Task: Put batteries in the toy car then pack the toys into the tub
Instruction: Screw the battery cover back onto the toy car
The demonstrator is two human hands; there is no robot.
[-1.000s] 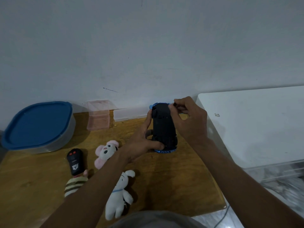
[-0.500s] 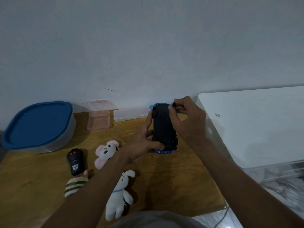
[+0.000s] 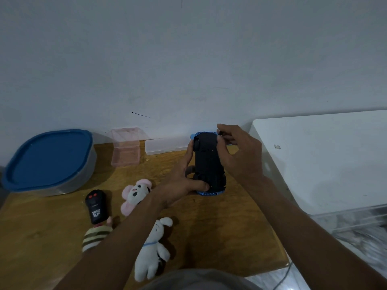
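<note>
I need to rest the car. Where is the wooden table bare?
Bare wood lies between the white plush and the table's right edge, and before the blue-lidded tub, left of the remote. The plush toys crowd the middle.

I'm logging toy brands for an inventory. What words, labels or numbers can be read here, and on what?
None can be read.
Remote control: a pale line of print and a white emblem, too blurred to read.
Toy car underside: no legible marking.
</note>
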